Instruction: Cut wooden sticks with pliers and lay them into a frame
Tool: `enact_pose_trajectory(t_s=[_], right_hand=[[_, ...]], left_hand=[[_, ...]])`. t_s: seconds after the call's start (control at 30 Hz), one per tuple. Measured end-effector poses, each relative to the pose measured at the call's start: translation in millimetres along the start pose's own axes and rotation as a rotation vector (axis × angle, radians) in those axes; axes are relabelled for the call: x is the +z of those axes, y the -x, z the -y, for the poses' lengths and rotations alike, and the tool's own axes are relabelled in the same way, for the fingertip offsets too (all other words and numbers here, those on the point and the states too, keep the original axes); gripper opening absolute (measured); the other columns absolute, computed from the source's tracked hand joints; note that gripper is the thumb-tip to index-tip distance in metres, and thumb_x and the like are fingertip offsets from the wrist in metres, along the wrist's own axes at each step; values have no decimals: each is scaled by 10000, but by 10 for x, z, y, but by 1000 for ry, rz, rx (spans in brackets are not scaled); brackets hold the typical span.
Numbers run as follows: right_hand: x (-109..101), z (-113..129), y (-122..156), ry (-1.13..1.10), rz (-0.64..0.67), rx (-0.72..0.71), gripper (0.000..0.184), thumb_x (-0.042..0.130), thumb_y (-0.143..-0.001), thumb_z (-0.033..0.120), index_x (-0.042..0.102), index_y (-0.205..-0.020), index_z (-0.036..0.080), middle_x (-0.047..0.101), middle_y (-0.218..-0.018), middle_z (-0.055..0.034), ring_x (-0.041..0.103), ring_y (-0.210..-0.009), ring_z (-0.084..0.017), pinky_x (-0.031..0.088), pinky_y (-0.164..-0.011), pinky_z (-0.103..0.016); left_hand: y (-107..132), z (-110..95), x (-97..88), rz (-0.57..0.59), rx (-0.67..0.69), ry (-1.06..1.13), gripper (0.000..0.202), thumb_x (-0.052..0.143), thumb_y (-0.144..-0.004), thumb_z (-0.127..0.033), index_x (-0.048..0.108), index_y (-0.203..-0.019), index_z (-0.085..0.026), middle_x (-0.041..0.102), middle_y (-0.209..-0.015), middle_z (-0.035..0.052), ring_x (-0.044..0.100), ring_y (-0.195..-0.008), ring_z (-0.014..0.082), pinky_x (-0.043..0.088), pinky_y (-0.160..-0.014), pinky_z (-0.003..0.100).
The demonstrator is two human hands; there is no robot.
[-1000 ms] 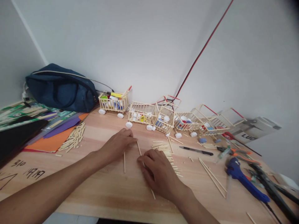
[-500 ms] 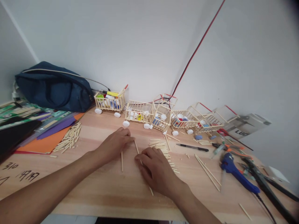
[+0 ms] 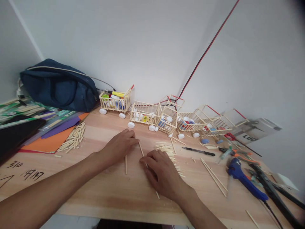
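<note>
Both hands rest on a light wooden table (image 3: 114, 194). My left hand (image 3: 120, 146) lies knuckles up with fingers curled, its fingertips pressing the far end of a long thin wooden stick (image 3: 142, 150). My right hand (image 3: 160, 173) lies over the same stick further down, fingers bent and pressing on it; the stick's near end shows past the wrist. A shorter stick (image 3: 125, 164) lies between the hands. A row of short cut sticks (image 3: 168, 151) sits just right of my right hand.
Several small stick-built carts (image 3: 145, 116) with white wheels line the wall. A dark blue bag (image 3: 58, 86), coloured paper (image 3: 50, 140) and a stick pile (image 3: 72, 140) are at left. A black pen (image 3: 197, 151), blue glue gun (image 3: 245, 181), pliers (image 3: 238, 152) and long sticks (image 3: 213, 178) lie right.
Only the view shifts slightly; both hands stay pressed on the long stick in the same places.
</note>
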State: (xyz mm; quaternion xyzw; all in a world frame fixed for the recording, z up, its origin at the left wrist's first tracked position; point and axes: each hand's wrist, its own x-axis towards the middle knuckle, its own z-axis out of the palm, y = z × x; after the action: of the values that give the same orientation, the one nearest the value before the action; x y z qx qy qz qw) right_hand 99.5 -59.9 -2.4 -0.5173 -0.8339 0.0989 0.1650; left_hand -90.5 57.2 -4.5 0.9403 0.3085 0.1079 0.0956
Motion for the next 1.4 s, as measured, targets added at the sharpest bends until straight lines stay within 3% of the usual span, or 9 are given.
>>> enact_pose_trajectory(t_s=[0.87, 0.93, 1.0, 1.13, 1.23, 1.4], right_hand=[[4, -51, 18, -30, -6, -28, 203, 493, -913, 194, 619, -1069, 220, 615, -995, -59, 528, -950, -210, 384, -822, -371], [-8, -103, 29, -70, -67, -28, 214, 515, -900, 194, 612, -1089, 218, 637, -1005, -56, 548, -966, -208, 400, -832, -363], [-61, -193, 43, -99, -212, 24, 204, 499, -913, 208, 613, -1083, 206, 660, -1002, -59, 576, -947, -193, 422, -826, -344], [-308, -467, 67, -74, -521, 305, 204, 480, -929, 301, 642, -1011, 207, 695, -917, -46, 616, -797, -169, 459, -740, -310], [-502, -677, 55, -60, -551, 471, 266, 511, -892, 385, 639, -1016, 187, 701, -850, -50, 629, -706, -174, 471, -649, -305], [-544, -831, -62, -107, -549, 451, 426, 532, -854, 350, 558, -1243, 178, 687, -1047, -102, 660, -840, -201, 507, -656, -312]], left_hand=[[0, 5, 19, -20, -9, -28, 331, 451, -860, -42, 709, -996, -199, 579, -905, 66, 500, -914, 216, 421, -795, 316], [-1, 5, 15, -17, -14, -29, 326, 454, -864, -47, 710, -991, -203, 582, -914, 66, 501, -921, 216, 418, -798, 317], [-2, 5, 11, -13, -18, -25, 327, 451, -869, -53, 710, -998, -207, 584, -922, 67, 502, -928, 218, 417, -794, 317], [-8, 6, 7, 9, -36, -16, 352, 423, -875, -53, 707, -1009, -212, 584, -947, 70, 504, -949, 217, 419, -809, 322], [-9, 5, 15, 12, -43, -10, 356, 410, -878, -59, 704, -1009, -212, 582, -961, 70, 503, -960, 213, 422, -822, 322], [-1, 22, 47, -16, -33, -1, 346, 400, -890, -82, 701, -996, -215, 585, -944, 66, 505, -943, 207, 420, -822, 319]])
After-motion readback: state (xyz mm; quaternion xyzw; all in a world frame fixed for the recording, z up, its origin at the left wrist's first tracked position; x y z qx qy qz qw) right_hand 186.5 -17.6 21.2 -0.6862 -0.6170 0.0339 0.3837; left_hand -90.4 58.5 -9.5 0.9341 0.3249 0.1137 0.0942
